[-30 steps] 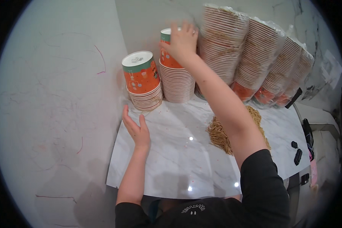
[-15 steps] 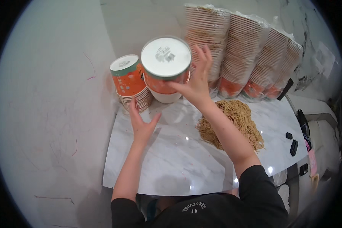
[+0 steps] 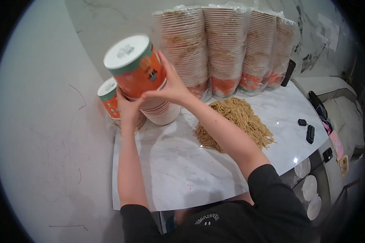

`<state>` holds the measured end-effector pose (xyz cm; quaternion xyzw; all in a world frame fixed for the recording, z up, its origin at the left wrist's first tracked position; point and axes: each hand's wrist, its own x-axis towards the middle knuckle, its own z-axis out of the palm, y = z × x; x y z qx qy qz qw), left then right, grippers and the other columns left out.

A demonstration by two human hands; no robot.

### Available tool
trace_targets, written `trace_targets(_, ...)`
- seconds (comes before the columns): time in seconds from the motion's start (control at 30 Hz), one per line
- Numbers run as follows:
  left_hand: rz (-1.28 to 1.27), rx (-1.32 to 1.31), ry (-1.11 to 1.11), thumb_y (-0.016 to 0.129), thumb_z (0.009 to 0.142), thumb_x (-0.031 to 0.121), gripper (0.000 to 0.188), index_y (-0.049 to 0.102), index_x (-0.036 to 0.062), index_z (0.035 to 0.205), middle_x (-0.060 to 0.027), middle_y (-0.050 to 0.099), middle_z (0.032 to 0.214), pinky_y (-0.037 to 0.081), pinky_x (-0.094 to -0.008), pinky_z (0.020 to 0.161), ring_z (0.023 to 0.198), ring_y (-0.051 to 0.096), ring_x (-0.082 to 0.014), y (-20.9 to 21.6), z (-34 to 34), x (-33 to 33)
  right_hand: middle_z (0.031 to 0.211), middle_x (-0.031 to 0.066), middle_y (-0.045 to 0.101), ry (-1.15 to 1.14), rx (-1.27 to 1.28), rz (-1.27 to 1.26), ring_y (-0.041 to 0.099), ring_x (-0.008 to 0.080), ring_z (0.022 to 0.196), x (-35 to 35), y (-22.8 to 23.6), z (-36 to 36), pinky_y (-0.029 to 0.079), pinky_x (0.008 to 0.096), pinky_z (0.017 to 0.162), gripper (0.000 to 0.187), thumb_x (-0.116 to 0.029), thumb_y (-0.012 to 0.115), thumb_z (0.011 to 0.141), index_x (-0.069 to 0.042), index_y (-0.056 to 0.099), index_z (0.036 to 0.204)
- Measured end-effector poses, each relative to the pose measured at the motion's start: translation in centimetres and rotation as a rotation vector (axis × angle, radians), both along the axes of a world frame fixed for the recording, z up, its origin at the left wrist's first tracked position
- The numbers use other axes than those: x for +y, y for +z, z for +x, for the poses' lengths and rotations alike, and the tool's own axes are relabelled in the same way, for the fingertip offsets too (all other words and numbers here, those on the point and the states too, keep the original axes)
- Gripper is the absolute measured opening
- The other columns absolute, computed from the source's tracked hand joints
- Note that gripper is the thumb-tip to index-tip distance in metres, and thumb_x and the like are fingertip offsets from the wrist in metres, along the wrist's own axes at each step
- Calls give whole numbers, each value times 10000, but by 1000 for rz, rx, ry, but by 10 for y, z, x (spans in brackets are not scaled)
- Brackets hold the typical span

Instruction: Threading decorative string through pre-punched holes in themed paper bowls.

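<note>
An upside-down paper tub [image 3: 138,75], orange with a green band and a white base, sits tilted between my two hands over a stack of white-rimmed tubs [image 3: 163,114]. My left hand [image 3: 128,108] grips its lower left side, and part of those fingers is hidden. On the opposite side my right hand [image 3: 170,86] is wrapped around it, thumb across the front. Whether the tub is fully off the stack I cannot tell. Left of it stands a shorter stack topped by a smaller-looking orange tub [image 3: 109,97], close to my left hand.
Several tall stacks of paper tubs [image 3: 224,44] in clear plastic line the back of the marble-patterned table [image 3: 170,174]. A heap of thin tan strands [image 3: 239,123] lies beside my right forearm. Small black items [image 3: 310,133] lie at the right; a wall [image 3: 56,133] borders the left.
My left hand has come up from near the shorter stack onto the larger tub. My right hand has closed around it, and the tub now leans. The whole view has shifted.
</note>
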<state>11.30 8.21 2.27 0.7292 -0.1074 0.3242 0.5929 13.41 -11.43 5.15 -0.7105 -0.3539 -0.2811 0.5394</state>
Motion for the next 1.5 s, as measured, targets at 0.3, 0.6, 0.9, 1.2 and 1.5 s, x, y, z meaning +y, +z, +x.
trace_targets(0.3, 54, -183, -101, 895, 731, 123, 949, 354, 61, 1508, -116, 545, 1413, 500, -374, 1050, 1272, 574, -245, 70, 2, 7, 1540, 267, 350, -82, -260, 64, 338, 411, 1452, 12, 66, 6, 305, 495, 1198, 1373, -530, 946, 623, -28, 142, 1616)
trace_targets(0.6, -22, -533, -126, 838, 776, -29, 860, 351, 96, 1475, -84, 520, 1367, 495, -379, 1054, 1232, 557, -228, 106, -22, 11, 1511, 256, 318, -97, -693, 212, 344, 487, 1370, 26, 125, -42, 337, 546, 1145, 1329, -397, 978, 517, -168, 252, 1606)
trace_targets(0.9, -345, -199, -236, 738, 926, 108, 713, 359, 33, 1525, -73, 467, 1504, 431, -384, 1125, 1316, 509, -224, -28, -96, 52, 1552, 167, 408, -72, -950, -47, 349, 457, 1415, 35, 71, -99, 311, 586, 1180, 732, -365, 821, 712, -382, 594, 1408)
trace_targets(1.2, -221, 211, -323, 860, 761, 305, 1037, 280, 27, 1574, -115, 418, 1557, 380, -409, 1177, 1416, 441, -250, -96, -127, 108, 1660, 18, 337, 141, -1259, -698, 378, 213, 1478, -25, -98, -147, 305, 394, 1206, 768, -109, 543, 933, -384, 287, 1602)
trace_targets(1.5, -524, 547, -730, 924, 609, 357, 1260, 226, 11, 1599, -139, 379, 1592, 334, -412, 1214, 1472, 391, -264, -87, -168, 51, 1595, 129, 420, 333, -550, -527, 424, 282, 1458, -57, -54, -173, 314, 500, 1188, 719, -267, 672, 906, -179, 395, 1564)
